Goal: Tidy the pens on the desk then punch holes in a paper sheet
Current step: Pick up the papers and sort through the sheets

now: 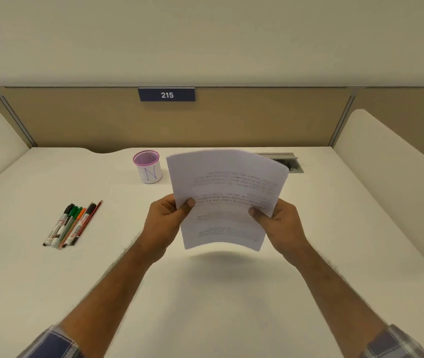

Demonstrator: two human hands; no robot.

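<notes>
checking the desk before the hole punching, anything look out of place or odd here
Yes: the pens lie in a bundle on the desk, left of the pink pen cup, not in it. The paper sheet is held in the air, curved, with a grip from the left hand and right hand. No hole punch shows.

The near half of the desk point(205, 306) lies open from side to side. On the left, a row of pens point(72, 224) lies flat, with bare surface around it. At the far middle stands a pen cup point(148, 166), and a cable hatch point(287, 161) sits far right. The back panel point(76, 117) and side dividers point(386, 182) close off the far, left and right edges. A paper sheet point(226, 197) held above the middle blocks the way there.
</notes>
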